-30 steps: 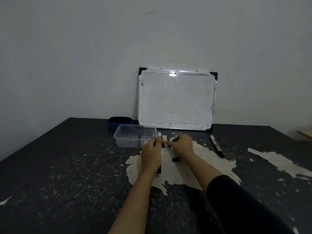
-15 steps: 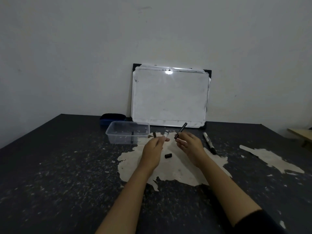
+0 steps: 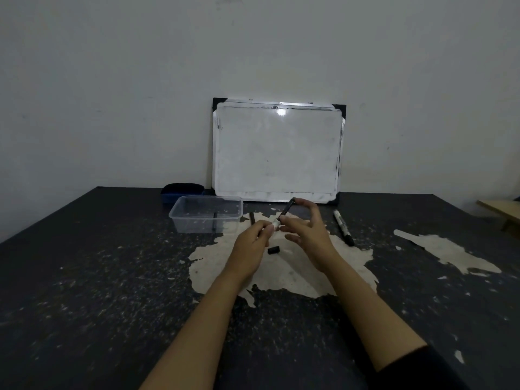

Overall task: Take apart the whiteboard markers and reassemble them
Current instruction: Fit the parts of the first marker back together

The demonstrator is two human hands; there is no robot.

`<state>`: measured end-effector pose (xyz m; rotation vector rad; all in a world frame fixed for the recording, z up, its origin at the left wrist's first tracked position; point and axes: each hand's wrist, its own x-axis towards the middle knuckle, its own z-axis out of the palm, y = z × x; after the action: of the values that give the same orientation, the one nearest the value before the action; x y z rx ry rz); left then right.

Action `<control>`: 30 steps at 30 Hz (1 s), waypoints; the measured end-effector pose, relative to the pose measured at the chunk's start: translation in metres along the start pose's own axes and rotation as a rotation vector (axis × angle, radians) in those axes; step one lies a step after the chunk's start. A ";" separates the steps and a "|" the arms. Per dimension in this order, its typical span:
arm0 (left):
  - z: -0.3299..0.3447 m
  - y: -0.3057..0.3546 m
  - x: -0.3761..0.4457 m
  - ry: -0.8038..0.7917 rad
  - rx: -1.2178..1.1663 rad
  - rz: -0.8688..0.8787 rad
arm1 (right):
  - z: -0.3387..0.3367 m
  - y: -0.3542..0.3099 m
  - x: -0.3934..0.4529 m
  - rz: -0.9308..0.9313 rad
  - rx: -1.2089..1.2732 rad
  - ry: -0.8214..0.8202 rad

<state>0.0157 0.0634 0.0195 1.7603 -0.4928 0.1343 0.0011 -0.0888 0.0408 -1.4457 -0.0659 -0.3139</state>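
The left hand grips a marker barrel by its pale end, while the right hand pinches a dark ink core rising from it, remaining fingers spread. Drawing it straight along the barrel's axis, without bending, looks wisest. I count one whole marker right of the hands, one small cap below them, one dark piece just left, one clear tub.

Hands on marker above table
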 end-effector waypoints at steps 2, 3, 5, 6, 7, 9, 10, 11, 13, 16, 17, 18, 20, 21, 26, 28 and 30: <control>0.000 -0.001 0.001 0.012 -0.024 -0.024 | 0.001 0.000 -0.002 -0.026 -0.054 -0.030; 0.000 -0.001 0.001 0.019 -0.025 -0.031 | 0.001 0.001 -0.003 -0.035 -0.090 -0.037; -0.002 -0.002 0.002 0.024 -0.004 -0.032 | 0.003 0.003 -0.003 -0.053 -0.177 -0.052; -0.003 -0.002 0.002 0.022 -0.002 -0.034 | 0.004 0.005 -0.003 -0.062 -0.215 -0.059; -0.003 -0.002 0.002 0.021 -0.014 -0.043 | 0.004 0.006 -0.003 -0.068 -0.244 -0.063; -0.004 -0.002 0.002 0.028 -0.050 -0.070 | 0.004 0.007 -0.002 -0.075 -0.286 -0.051; -0.005 -0.002 0.002 0.035 -0.052 -0.083 | 0.003 0.009 -0.002 -0.085 -0.320 -0.036; -0.006 -0.002 0.002 0.041 -0.047 -0.094 | 0.000 0.010 -0.001 -0.101 -0.375 -0.019; -0.009 -0.003 0.004 0.050 -0.032 -0.115 | -0.006 0.014 0.000 -0.121 -0.543 -0.025; -0.012 -0.003 0.004 0.054 -0.004 -0.136 | -0.012 0.018 -0.002 -0.075 -0.741 -0.167; -0.013 -0.004 0.004 0.050 -0.002 -0.140 | -0.013 0.020 -0.003 -0.064 -0.776 -0.205; -0.013 -0.004 0.003 0.044 -0.010 -0.143 | -0.014 0.021 -0.003 -0.070 -0.798 -0.224; -0.013 -0.004 0.001 0.029 -0.026 -0.142 | -0.014 0.022 -0.002 -0.103 -0.791 -0.214; -0.013 -0.004 0.001 0.022 -0.020 -0.140 | -0.013 0.021 -0.002 -0.119 -0.765 -0.195; -0.013 -0.003 0.001 0.004 0.009 -0.144 | -0.012 0.015 0.003 -0.143 -0.491 -0.098; -0.013 -0.003 0.001 0.000 -0.002 -0.140 | -0.010 0.013 0.003 -0.160 -0.424 -0.069; -0.013 -0.003 0.001 0.001 0.004 -0.125 | -0.008 0.012 0.003 -0.158 -0.359 -0.017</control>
<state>0.0201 0.0757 0.0206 1.7897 -0.3809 0.0485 0.0061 -0.0963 0.0290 -1.8042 -0.1438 -0.4595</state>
